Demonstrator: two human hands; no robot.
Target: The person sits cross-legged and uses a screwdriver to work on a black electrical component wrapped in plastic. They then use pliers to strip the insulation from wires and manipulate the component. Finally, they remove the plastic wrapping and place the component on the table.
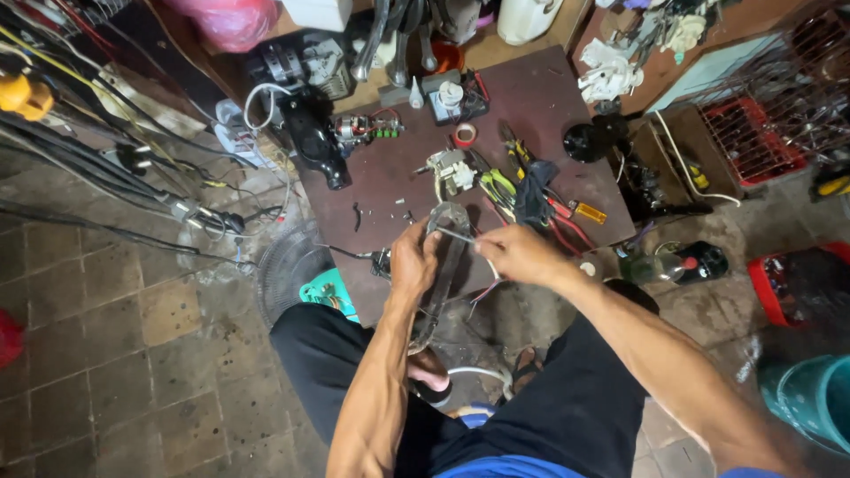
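Currently the left hand (413, 263) grips a clear curved fan blade (445, 265) above the tabletop (531, 106); the right hand (518, 254), closed, pinches a thin screwdriver (458, 235) against it. Work appears midway; loose parts remain.

Both bare forearms reach forward from the bottom of the view, converging above the knees. The left hand (413, 263) is raised, wrist bent slightly, fingers curled closed in a grip with the thumb on top. The right hand (516, 254) sits just beside it, knuckles up, thumb and forefinger pinched together and pointing toward the left hand. The legs, in dark trousers, are spread apart below
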